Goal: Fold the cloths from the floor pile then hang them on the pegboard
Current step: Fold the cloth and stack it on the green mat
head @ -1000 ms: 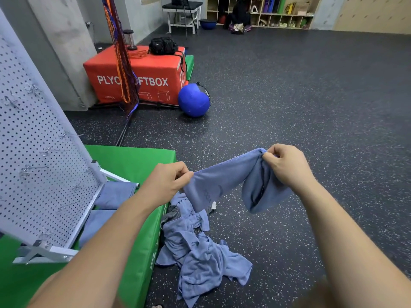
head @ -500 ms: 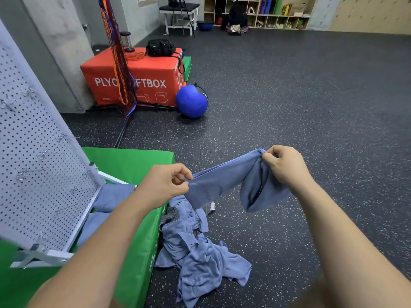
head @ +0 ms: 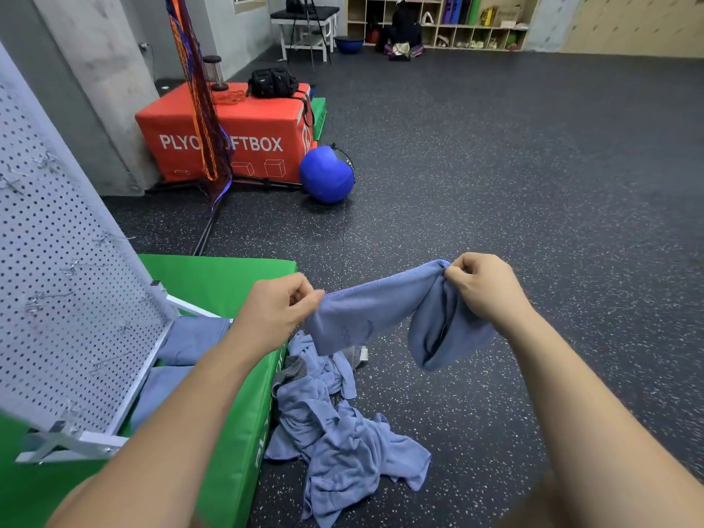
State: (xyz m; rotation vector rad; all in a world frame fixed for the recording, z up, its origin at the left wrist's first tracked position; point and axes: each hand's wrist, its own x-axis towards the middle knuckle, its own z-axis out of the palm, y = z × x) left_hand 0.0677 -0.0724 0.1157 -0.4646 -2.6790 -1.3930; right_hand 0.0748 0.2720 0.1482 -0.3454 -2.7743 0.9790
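Only real text here is white "PLYO…FTBOX" on the orange box (head: 244, 142), upper left, with the middle letters hidden behind hanging straps (head: 205, 108). The green mat (head: 228, 432) has white edge lettering that starts "PL", and the rest is unreadable.

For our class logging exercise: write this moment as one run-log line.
step: folding | left hand: pinches cloth | right hand: pinches cloth | pile: on floor

There are two hands, the left hand (head: 274, 310) and the right hand (head: 484, 287), one held cloth (head: 365, 310), one pile (head: 343, 440), two flat cloths (head: 194, 339) at lower left, and one each of pegboard (head: 57, 299), mat (head: 221, 283), box (head: 244, 120), ball (head: 324, 175) and bag (head: 272, 82).
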